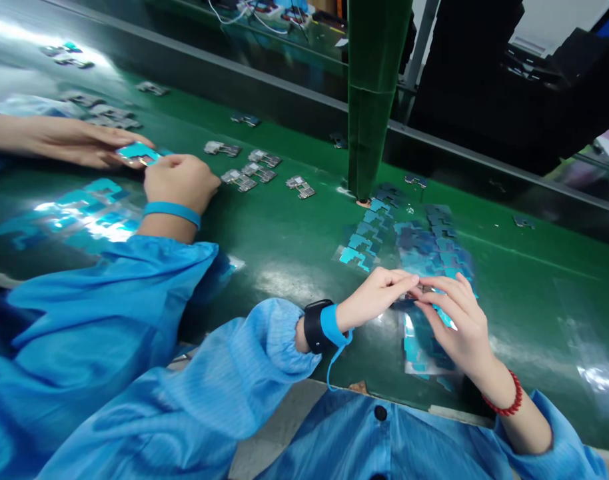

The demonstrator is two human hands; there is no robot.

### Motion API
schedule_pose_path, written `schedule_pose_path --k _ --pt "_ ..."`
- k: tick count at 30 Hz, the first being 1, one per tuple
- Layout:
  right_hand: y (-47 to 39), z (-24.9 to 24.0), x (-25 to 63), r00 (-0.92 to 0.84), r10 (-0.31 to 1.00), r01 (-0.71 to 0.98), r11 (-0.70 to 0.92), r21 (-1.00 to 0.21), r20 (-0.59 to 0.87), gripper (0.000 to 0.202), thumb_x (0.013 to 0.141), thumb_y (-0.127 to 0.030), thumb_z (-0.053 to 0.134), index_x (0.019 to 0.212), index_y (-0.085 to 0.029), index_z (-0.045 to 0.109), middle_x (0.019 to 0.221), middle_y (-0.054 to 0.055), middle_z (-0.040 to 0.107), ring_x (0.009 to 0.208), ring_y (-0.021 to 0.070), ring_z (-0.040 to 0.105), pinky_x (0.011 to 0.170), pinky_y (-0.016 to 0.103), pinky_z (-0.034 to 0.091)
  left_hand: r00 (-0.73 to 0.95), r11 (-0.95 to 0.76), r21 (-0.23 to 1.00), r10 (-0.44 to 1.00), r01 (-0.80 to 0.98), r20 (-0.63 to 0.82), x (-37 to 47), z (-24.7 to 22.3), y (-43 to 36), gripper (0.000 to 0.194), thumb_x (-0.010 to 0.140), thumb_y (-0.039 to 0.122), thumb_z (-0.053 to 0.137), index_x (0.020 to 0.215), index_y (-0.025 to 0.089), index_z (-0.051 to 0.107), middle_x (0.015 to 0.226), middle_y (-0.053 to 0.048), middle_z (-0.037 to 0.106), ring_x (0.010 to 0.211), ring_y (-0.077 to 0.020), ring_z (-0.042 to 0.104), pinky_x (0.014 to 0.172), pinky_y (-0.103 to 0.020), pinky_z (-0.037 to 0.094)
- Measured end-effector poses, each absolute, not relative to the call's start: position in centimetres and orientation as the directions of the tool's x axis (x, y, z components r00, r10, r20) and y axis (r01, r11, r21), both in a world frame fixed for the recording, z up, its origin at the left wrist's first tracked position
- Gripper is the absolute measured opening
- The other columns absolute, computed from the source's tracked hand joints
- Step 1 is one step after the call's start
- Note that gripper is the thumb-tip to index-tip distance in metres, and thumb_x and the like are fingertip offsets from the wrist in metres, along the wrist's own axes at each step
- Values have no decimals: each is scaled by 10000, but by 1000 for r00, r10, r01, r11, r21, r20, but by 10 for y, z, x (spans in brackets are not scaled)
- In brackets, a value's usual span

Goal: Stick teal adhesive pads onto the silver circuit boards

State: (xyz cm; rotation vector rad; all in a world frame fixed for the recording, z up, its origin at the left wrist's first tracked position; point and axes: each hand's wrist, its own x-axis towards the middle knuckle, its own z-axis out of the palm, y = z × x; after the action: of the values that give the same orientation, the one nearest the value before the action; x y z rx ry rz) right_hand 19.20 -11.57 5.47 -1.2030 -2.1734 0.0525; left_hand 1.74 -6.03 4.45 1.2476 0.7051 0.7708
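Observation:
My left hand [377, 298], with a black watch and a blue wrist strap, pinches a small circuit board [409, 293] that is mostly hidden by fingers. From the other side, the fingertips of my right hand [459, 323], with a red bead bracelet, close on the same board. Below and behind my hands lie clear sheets with rows of blue die-cut film pieces [415, 343]. Another such blue film sheet [359, 243] is on the green work surface just beyond my left hand.
On the left, a co-worker's hands [182, 180] hold a piece with blue film above another film sheet [79, 213]. Several circuit boards [247, 175] are scattered across the green surface [294, 227]. A green post [377, 93] rises beyond my hands, beside a long metal rail [284, 83].

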Motion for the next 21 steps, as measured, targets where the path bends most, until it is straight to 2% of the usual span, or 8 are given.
schedule_pose_path --k 3,6,9,11,14,16,19,21 --pt "-120 60 193 -366 802 685 576 -446 473 128 890 -108 587 916 -232 597 1080 72 681 1009 224 635 1040 520 345 552 186 975 829 -120 -90 18 43 -61 406 865 465 542 701 151 740 784 -66 680 761 -183 613 750 -311 492" --pt "-131 74 198 -332 866 574 499 -649 373 113 877 -125 611 860 -236 596 1087 59 673 1027 222 628 998 465 401 529 188 978 841 -94 -111 19 41 -60 389 870 442 541 701 152 737 773 -61 673 768 -180 615 747 -301 491" --pt "-142 90 209 -260 932 426 345 -836 252 96 862 -163 643 814 -240 612 1043 53 677 1011 215 629 902 374 478 525 198 978 840 -64 -135 21 40 -60 387 855 459 553 696 154 729 809 -66 679 768 -185 634 733 -301 508" --pt "-144 96 217 -154 977 323 194 -926 151 76 847 -222 673 791 -231 622 960 59 679 921 208 644 791 323 519 531 206 978 833 -43 -152 20 40 -60 402 833 493 572 678 151 714 821 -73 690 732 -188 648 708 -307 523" --pt "-133 96 225 28 999 164 -39 -986 -35 172 795 -328 732 759 -202 621 782 45 634 710 172 618 624 266 512 550 131 979 812 154 -195 8 49 -58 486 857 542 511 648 143 693 718 -75 692 639 -180 644 657 -297 518" --pt "-121 94 227 58 988 87 -147 -985 -142 229 761 -365 761 749 -185 620 699 23 592 636 146 579 588 247 490 519 -20 932 835 361 -183 -6 60 -56 504 888 511 470 617 145 686 654 -68 686 638 -180 645 668 -287 506" --pt "-105 97 224 11 979 60 -203 -977 -203 250 738 -373 782 750 -171 634 674 12 585 623 119 552 596 220 475 348 -213 809 937 547 12 -26 82 -53 399 884 385 514 616 153 698 728 -72 714 751 -193 662 744 -284 489" --pt "-97 103 220 -25 982 91 -186 -978 -189 241 735 -365 784 745 -168 645 681 13 598 625 108 548 603 203 472 224 -264 789 961 555 164 -30 94 -52 329 877 320 535 658 154 717 837 -78 729 832 -194 663 789 -283 479"
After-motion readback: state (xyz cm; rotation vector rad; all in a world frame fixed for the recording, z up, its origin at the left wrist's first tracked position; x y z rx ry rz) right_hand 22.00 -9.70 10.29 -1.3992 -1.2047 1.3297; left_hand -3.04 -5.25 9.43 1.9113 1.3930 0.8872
